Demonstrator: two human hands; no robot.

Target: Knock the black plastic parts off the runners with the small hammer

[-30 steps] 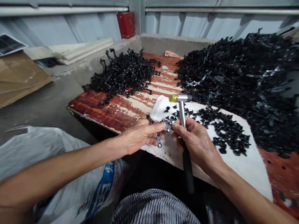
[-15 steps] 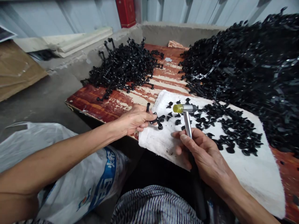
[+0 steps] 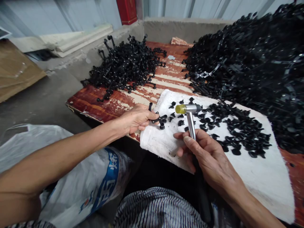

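Observation:
My left hand [image 3: 136,119] pinches a black jointed metal part [image 3: 158,119] and holds it down on the near left corner of a white cloth pad [image 3: 256,167]. My right hand [image 3: 206,156] is wrapped round the handle of a small hammer [image 3: 188,114]. Its silver head with a yellow tip hovers just right of the part. Several small black clips [image 3: 235,133] lie scattered over the pad.
The pad lies on a worn red wooden board [image 3: 111,103]. A pile of black linked parts [image 3: 125,66] sits at the back left and a far larger heap [image 3: 256,63] fills the right. A white printed sack [image 3: 78,186] lies by my left arm. Cardboard [image 3: 16,71] rests far left.
My left hand drew the black part away from my right hand and set it on the pad's left corner. The hammer dropped slightly, and the view tilted down.

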